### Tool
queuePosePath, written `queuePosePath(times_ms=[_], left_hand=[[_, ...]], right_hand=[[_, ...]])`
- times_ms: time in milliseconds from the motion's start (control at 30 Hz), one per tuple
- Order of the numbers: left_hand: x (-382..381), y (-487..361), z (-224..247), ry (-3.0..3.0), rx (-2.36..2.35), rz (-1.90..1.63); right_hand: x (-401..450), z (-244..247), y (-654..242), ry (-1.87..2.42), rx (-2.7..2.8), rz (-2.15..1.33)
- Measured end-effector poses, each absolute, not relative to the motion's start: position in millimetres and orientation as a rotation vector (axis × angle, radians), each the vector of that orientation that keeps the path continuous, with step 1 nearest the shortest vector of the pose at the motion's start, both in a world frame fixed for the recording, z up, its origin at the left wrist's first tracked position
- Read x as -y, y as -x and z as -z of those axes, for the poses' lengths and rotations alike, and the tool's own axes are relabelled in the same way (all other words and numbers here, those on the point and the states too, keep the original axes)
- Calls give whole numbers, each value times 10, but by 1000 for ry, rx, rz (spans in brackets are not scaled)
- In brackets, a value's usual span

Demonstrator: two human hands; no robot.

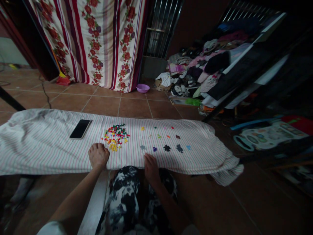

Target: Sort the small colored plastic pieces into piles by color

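A striped cloth [205, 160] covers the long surface before me. My left hand [98, 155] rests on it, fingers curled, beside a mixed pile of small coloured pieces [116, 134]; anything inside it is hidden. My right hand [151, 165] lies at the cloth's near edge with its fingers bent together, just below a small light-grey group [142, 148]; its fingertips are too small to read. Small single-colour groups spread to the right of the pile, among them purple [155, 149], black [167, 148], dark grey [179, 148], blue [188, 147] and yellow [143, 128].
A phone [80, 129] lies on the cloth left of the pile. Beyond, on the tiled floor, stand a purple basin [142, 87] and a heap of clothes [195, 70]. A floral curtain [105, 42] hangs behind. Toy-like panels [271, 135] are at the right.
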State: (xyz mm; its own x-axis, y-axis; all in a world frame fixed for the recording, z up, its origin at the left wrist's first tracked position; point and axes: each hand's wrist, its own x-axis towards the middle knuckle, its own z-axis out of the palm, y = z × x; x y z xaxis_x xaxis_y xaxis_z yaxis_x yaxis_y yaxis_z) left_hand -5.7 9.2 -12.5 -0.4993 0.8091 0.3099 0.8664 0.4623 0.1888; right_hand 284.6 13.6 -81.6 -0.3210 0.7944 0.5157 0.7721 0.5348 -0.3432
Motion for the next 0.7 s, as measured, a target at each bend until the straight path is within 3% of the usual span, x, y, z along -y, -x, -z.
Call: queuePosePath(times_ms=[267, 700], left_hand=[[-94, 56, 117, 1467, 2538, 486], [-104, 63, 140, 1464, 2503, 445]], right_hand=[[-20, 705, -2786, 1306, 2178, -7], [-409, 83, -2293, 1305, 2289, -293]])
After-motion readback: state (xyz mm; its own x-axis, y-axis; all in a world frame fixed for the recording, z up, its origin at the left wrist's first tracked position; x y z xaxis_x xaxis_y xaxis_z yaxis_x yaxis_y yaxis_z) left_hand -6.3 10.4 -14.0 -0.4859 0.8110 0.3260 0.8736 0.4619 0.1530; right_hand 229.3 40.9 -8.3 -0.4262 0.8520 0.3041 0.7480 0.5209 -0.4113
